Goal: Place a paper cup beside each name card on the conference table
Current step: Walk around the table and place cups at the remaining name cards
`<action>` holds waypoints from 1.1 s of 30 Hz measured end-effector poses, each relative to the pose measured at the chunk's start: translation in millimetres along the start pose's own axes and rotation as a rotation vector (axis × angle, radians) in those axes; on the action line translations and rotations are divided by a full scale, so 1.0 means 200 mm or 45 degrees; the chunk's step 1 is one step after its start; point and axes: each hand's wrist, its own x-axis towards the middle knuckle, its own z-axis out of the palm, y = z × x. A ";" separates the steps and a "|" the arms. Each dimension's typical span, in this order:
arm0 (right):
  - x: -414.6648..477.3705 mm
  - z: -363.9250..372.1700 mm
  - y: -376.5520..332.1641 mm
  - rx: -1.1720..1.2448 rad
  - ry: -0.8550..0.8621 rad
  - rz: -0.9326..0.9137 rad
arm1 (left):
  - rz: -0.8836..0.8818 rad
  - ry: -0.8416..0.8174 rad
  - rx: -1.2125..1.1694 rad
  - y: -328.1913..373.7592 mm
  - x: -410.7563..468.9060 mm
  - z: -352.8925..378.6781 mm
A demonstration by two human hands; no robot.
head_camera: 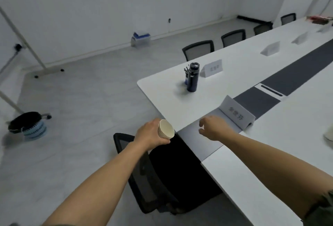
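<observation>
My left hand point(151, 134) grips a stack of cream paper cups point(166, 129), tilted with the open mouth facing up and right, just off the near corner of the white conference table point(162, 89). My right hand point(212, 126) hovers over the table's grey centre strip with fingers curled apart and nothing in it, just left of the nearest name card point(237, 112). A second name card point(212, 68) stands further back on the left side. More name cards point(270, 48) follow along that edge, blurred.
A dark blue bottle point(192, 77) and a pen holder stand near the second card. A black chair point(153, 168) sits below my hands at the table end. Several chairs point(198, 49) line the far side. A bin point(27, 125) and a whiteboard stand point(27, 45) are on the floor at left.
</observation>
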 end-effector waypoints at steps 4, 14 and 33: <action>-0.01 -0.01 0.17 0.026 0.019 0.166 | 0.114 -0.129 -0.027 0.13 0.20 0.08; 0.08 -0.06 0.70 0.101 0.038 0.422 | 0.350 -0.301 -0.018 0.63 0.70 0.34; 0.38 0.08 1.47 1.041 0.118 0.574 | 0.550 -0.521 -0.072 1.35 1.25 0.81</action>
